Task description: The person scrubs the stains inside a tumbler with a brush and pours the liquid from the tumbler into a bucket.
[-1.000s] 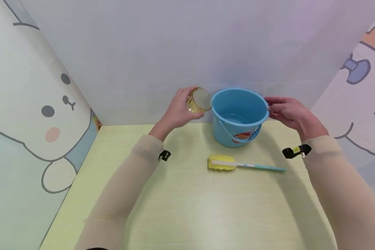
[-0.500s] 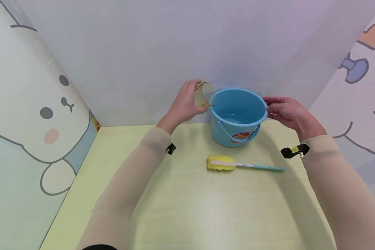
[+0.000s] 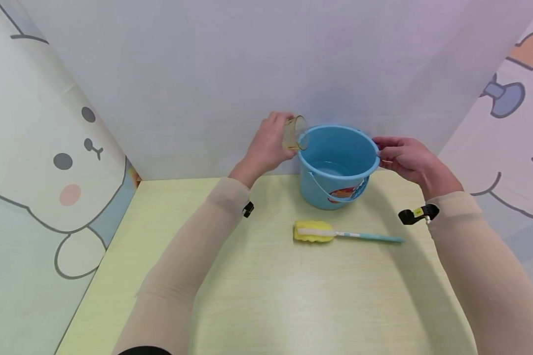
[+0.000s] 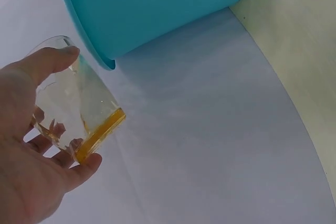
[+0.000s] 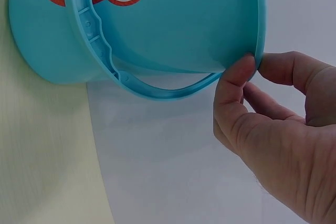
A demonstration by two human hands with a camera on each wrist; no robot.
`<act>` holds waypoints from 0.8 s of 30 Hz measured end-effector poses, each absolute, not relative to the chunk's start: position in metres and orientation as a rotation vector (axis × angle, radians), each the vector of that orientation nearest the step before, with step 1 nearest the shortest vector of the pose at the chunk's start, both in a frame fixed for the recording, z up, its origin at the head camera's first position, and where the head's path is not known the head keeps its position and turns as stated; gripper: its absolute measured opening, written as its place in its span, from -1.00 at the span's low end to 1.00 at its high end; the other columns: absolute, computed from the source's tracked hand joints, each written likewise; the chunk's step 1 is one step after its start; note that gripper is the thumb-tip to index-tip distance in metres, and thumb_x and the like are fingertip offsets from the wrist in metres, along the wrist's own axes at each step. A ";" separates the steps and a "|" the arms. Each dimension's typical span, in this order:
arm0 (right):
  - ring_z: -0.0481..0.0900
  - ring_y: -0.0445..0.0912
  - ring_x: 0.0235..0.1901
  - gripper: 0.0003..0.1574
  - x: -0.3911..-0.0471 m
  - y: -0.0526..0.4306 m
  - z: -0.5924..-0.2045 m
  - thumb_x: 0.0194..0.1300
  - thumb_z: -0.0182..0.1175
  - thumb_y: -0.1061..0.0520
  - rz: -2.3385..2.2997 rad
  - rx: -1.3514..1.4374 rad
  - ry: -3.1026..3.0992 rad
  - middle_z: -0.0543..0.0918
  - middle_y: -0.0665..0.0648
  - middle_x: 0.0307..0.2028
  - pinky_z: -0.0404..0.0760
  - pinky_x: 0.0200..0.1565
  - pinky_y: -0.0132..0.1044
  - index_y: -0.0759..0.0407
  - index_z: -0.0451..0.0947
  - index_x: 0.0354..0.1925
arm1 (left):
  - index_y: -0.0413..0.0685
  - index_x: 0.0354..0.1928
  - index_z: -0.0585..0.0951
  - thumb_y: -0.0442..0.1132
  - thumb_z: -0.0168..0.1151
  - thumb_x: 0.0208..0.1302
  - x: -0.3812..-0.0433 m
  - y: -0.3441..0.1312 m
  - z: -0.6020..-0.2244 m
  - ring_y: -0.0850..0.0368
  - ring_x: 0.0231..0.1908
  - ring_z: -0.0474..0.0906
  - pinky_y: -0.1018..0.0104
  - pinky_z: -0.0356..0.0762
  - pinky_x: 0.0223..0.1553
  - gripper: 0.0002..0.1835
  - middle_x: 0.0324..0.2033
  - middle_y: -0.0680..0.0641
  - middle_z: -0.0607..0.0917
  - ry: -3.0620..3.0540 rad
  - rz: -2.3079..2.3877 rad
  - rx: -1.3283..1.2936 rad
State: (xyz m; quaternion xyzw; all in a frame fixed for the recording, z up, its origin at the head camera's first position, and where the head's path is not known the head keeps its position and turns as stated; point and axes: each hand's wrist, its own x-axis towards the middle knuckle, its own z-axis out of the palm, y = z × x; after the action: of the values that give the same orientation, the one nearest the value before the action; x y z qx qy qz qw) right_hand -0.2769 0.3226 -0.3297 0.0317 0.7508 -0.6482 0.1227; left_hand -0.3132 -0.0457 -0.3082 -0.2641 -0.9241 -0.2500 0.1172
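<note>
My left hand (image 3: 268,144) grips a clear, amber-tinted drinking glass (image 3: 294,134) beside the left rim of a blue plastic bucket (image 3: 313,186). The glass is tipped, its mouth toward the bucket and overlapping that rim in the head view. In the left wrist view, thumb and fingers wrap the glass (image 4: 100,100), whose thick amber base (image 4: 100,136) faces away from the bucket. On the other side, my right hand (image 3: 409,159) pinches the bucket's right rim between thumb and fingers. The bucket stands upright, its handle (image 5: 157,94) hanging down on the near side.
A sponge brush with a yellow head (image 3: 313,231) and a pale blue handle (image 3: 377,237) lies on the table (image 3: 266,296) in front of the bucket. Right behind the bucket rises a white sheet (image 3: 204,88). Cartoon-printed sheets (image 3: 71,207) flank the table.
My left hand has moved right and slightly up with the glass, bringing it to the bucket's rim and tilting it further toward the bucket. The right hand keeps its hold on the rim.
</note>
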 end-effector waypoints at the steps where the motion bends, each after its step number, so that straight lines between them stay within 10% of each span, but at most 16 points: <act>1: 0.68 -0.07 0.02 -0.24 -0.277 0.323 -0.330 0.62 0.14 0.24 -1.888 0.095 2.192 0.57 0.05 0.23 0.70 0.00 -0.33 0.29 0.14 0.63 | -0.03 0.56 0.29 -0.12 0.63 0.21 -0.313 -0.045 -0.308 -0.09 0.39 0.33 0.14 0.45 0.34 -0.04 0.43 -0.10 0.38 -2.705 -0.722 -0.775; 24: 0.68 -0.06 0.00 -0.24 -0.279 0.322 -0.329 0.62 0.12 0.25 -1.892 0.101 2.194 0.58 0.07 0.22 0.71 -0.01 -0.32 0.29 0.13 0.63 | -0.01 0.53 0.31 -0.20 0.62 0.19 -0.313 -0.040 -0.310 -0.14 0.36 0.35 -0.04 0.42 0.33 -0.07 0.38 -0.10 0.41 -2.650 -0.532 -0.835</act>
State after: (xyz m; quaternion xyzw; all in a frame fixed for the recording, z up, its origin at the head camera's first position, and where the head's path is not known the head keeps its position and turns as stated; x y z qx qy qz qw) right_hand -0.2789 0.3224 -0.3287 0.0345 0.7514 -0.6477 0.1211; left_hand -0.3125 -0.0397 -0.3098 -0.2915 -0.9254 -0.1856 0.1557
